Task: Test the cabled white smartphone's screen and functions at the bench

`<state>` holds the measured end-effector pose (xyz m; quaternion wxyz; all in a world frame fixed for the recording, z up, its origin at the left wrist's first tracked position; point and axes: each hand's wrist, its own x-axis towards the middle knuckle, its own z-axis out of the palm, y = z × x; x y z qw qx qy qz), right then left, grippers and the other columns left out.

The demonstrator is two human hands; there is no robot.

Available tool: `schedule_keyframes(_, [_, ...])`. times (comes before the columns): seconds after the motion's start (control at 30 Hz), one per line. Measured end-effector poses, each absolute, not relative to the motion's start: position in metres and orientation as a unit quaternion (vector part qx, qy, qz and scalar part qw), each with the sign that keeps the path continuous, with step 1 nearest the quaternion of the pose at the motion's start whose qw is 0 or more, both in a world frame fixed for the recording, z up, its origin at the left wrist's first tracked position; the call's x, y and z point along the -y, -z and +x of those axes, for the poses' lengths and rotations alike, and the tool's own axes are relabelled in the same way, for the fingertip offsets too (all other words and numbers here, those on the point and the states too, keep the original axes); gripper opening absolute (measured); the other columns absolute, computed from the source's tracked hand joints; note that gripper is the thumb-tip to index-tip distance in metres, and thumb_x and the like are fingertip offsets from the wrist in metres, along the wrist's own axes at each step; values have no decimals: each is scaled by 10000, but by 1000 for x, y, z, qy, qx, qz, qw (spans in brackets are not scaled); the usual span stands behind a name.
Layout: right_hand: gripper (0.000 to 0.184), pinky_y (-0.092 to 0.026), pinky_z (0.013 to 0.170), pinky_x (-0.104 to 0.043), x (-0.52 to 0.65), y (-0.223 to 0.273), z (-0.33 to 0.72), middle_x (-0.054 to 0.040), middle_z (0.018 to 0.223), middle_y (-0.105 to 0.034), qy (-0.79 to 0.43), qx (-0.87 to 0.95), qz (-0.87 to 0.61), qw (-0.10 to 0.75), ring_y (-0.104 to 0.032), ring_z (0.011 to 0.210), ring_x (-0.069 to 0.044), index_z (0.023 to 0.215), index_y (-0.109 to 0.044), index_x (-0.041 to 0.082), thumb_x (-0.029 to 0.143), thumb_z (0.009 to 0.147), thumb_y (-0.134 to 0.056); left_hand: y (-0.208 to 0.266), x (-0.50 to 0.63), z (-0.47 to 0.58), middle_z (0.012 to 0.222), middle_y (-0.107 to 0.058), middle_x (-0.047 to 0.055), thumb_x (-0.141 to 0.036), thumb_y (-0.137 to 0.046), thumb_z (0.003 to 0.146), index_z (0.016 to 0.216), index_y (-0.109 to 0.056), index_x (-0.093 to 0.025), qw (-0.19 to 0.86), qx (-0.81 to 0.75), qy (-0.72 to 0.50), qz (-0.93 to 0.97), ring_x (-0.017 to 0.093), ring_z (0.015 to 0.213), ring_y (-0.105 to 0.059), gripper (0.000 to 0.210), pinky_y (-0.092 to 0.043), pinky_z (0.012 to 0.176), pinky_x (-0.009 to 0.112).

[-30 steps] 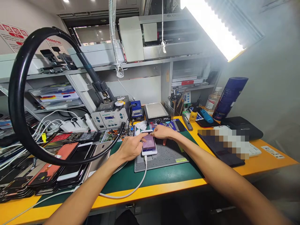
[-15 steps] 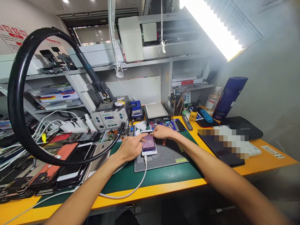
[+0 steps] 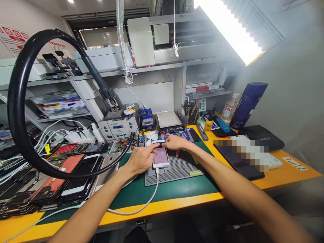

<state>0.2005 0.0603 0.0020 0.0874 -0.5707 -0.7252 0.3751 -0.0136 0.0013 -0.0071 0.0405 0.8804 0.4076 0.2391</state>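
Observation:
A white smartphone (image 3: pixel 161 158) lies on the perforated grey mat with its pinkish screen lit and a dark band near the top. A white cable (image 3: pixel 157 179) is plugged into its near end. My left hand (image 3: pixel 141 160) is at the phone's left side, index finger stretched across the upper part and thumb bent by the screen, gripping its edge. At the upper right corner, my right hand (image 3: pixel 176 143) has its fingers curled in and pressed on the phone's edge. Its fingertips are partly hidden.
A thick black hose (image 3: pixel 19 94) loops at the left from the hot-air station (image 3: pixel 117 127). Several phones (image 3: pixel 82 173) are stacked at left. A dark tablet (image 3: pixel 238 158), a yellow bottle (image 3: pixel 208 126) and a blue tool (image 3: pixel 222 125) lie right. A bright lamp (image 3: pixel 229 28) hangs above.
The phone's screen differs: the darker strip low on it has gone, and a dark band shows near the top. Both hands have stayed almost still.

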Motion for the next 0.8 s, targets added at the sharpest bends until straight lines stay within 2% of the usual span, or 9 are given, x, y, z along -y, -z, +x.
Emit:
schedule_keyframes(0.23, [337,-523,329,-284,-61,-2,200,47,515,-382,-377,727,-568,80,-547,368,-149,653,-501,158,420,843,-593,10,-2,-14,1003,-746,-33,-152,-375,849,1288,-571,-203,39,-406,-240,881,186,824,-704,483,-519,763,322])
schedule_keyframes(0.8, [324,-545,348,-303,-61,-1,201,31,567,-437,-378,724,-571,85,-509,374,-114,665,-496,159,407,852,-586,10,-3,-15,994,-748,-37,-148,-376,854,1284,-573,-202,33,-400,-246,882,160,751,-689,476,-508,716,295])
